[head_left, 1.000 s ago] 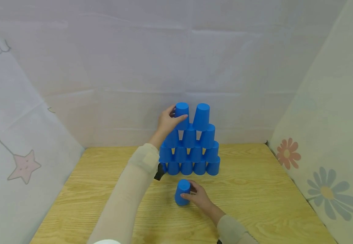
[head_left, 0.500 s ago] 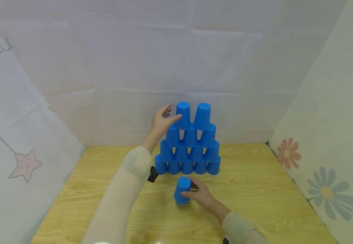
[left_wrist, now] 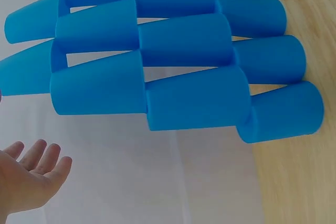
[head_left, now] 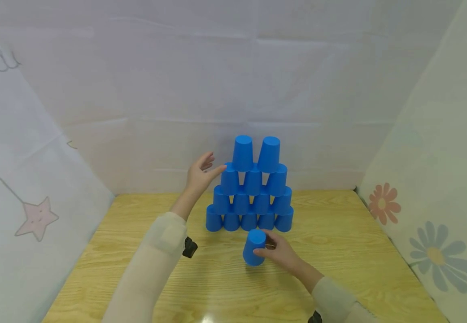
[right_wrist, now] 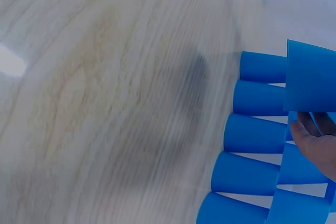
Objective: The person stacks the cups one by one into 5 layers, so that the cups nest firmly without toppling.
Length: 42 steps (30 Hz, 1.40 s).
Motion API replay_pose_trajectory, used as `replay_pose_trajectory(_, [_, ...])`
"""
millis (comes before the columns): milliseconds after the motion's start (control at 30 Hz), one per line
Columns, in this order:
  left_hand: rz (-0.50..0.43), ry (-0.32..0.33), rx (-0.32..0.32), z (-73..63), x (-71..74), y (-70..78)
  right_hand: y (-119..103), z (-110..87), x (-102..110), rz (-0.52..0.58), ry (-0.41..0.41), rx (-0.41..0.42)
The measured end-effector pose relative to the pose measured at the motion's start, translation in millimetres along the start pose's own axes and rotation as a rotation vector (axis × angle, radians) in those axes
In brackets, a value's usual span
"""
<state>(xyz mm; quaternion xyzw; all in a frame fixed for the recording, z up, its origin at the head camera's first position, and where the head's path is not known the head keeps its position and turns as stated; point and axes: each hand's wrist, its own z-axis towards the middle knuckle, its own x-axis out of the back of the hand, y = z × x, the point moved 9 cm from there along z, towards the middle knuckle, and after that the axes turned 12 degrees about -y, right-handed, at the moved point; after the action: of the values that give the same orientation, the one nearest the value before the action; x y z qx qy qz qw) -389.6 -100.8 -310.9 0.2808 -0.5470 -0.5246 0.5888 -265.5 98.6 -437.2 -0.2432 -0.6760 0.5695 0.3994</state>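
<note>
A pyramid of upside-down blue cups (head_left: 250, 188) stands at the back of the wooden table (head_left: 338, 251), with two cups on its top row. My left hand (head_left: 201, 176) hovers beside the pyramid's upper left, fingers relaxed, holding nothing; in the left wrist view the left hand (left_wrist: 29, 182) lies apart from the stacked cups (left_wrist: 173, 61). My right hand (head_left: 278, 252) grips a single upside-down blue cup (head_left: 254, 247), tilted and lifted just in front of the bottom row. In the right wrist view the held cup (right_wrist: 311, 83) hangs in front of the pyramid's cups (right_wrist: 252, 135).
White cloth walls close in the table at the back and on both sides, with a star print (head_left: 37, 217) on the left and flower prints (head_left: 382, 204) on the right. Bare wood (head_left: 225, 287) lies in front of the pyramid.
My left hand let go of the top-left cup and drew back down and to the left. My right hand moved the single cup to the right and lifted it toward the pyramid.
</note>
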Motion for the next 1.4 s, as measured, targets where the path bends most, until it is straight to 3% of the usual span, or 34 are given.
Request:
replay_pose_trajectory(400, [-0.005,-0.009,0.021,-26.8,-0.2,-32.6,15.4,-1.8,36.8,0.008,0.052,-0.016])
replay_pose_trajectory(533, [-0.022,-0.001,0.028,-33.6,-0.4,-42.9,5.6,-1.6,43.1,-0.009,0.044,0.001])
replay_pose_trajectory(733, [-0.046,-0.003,0.087,-44.7,-2.5,-63.3,-24.6,-8.0,51.9,-0.065,0.059,-0.006])
replay_pose_trajectory(1000, [-0.096,-0.005,0.142,-62.4,-6.6,-85.3,-13.0,-4.0,80.0,-0.088,0.067,-0.019])
replay_pose_trajectory(1200, [-0.104,0.010,0.174,-71.7,-10.4,-98.5,-27.6,-5.1,97.5,-0.103,0.092,-0.032])
replay_pose_trajectory(1400, [-0.128,0.006,0.208,-80.3,-17.8,-109.8,-50.5,-3.4,114.4,-0.103,0.116,0.007])
